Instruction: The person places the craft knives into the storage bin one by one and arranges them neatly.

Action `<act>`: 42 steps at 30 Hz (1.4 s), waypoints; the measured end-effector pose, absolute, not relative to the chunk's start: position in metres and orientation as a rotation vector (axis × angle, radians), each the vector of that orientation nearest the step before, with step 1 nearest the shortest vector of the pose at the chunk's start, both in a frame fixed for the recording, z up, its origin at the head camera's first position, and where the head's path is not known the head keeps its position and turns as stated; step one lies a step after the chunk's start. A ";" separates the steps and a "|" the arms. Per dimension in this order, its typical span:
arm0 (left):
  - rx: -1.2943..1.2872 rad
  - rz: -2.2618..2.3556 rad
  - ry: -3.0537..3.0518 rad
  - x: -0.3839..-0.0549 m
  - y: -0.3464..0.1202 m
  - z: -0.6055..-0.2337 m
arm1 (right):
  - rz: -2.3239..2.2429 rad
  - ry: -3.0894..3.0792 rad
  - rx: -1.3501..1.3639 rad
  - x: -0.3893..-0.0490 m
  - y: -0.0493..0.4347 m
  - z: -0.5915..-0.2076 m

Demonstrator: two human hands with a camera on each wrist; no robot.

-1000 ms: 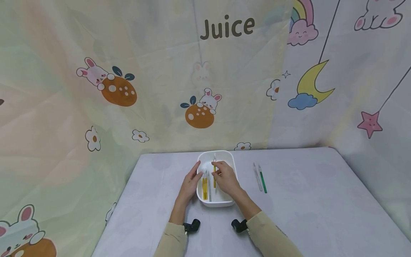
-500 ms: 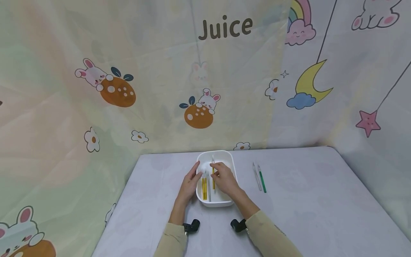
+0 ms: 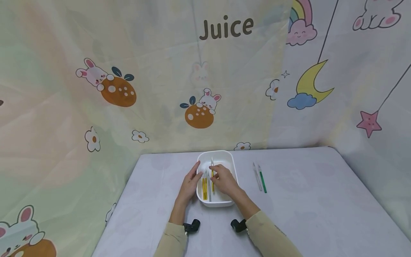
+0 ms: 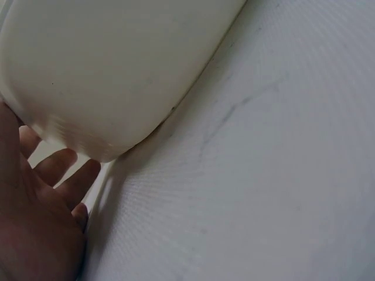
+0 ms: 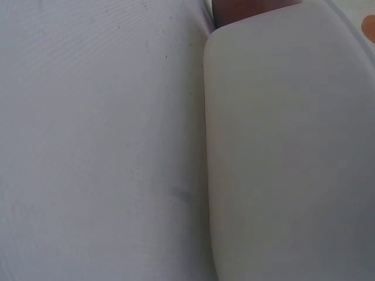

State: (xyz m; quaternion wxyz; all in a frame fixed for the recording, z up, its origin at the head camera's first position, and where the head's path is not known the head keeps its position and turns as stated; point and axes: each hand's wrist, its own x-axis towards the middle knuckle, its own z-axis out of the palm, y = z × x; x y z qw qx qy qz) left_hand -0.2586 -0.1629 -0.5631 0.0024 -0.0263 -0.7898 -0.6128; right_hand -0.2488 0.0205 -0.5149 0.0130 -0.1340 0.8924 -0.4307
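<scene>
A white plastic tray (image 3: 216, 204) stands on the table. My left hand (image 3: 188, 185) holds its left side, thumb over the rim and fingers along the outer wall. In the left wrist view, the fingers (image 4: 82, 178) of that hand reach the tray's outer corner. Inside the tray, my right hand (image 3: 225, 180) pinches a slim yellow pen (image 3: 212, 187) with a clear tip end, upright in line with the tray. To its left lie two yellow pens (image 3: 204, 189) and a silver-grey pen (image 3: 209, 191), side by side. The right wrist view shows mostly the tray's outer wall (image 5: 281, 129).
Right of the tray, a clear-grey pen (image 3: 258, 178) and a green pen (image 3: 262, 181) lie on the white-covered table (image 3: 308, 200). A printed curtain (image 3: 160, 89) hangs behind the table. Black wrist cameras (image 3: 192, 225) sit on both forearms.
My right hand has shifted slightly left and toward me with the yellow pen, closer to the pens in the tray. The left hand and the tray have stayed in place.
</scene>
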 end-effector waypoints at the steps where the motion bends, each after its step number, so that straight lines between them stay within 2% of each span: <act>1: -0.086 -1.923 -2.476 -0.258 -0.163 -0.563 | -1.333 2.774 -0.408 -0.249 0.020 -0.515; 13: -0.106 -1.960 -2.450 -0.258 -0.164 -0.564 | -1.223 2.685 -0.388 -0.250 0.020 -0.518; 30: -0.106 -1.990 -2.433 -0.258 -0.165 -0.563 | -1.169 2.632 -0.496 -0.249 0.020 -0.521; 42: -0.103 -2.000 -2.437 -0.258 -0.165 -0.563 | -1.104 2.650 -0.434 -0.245 0.018 -0.518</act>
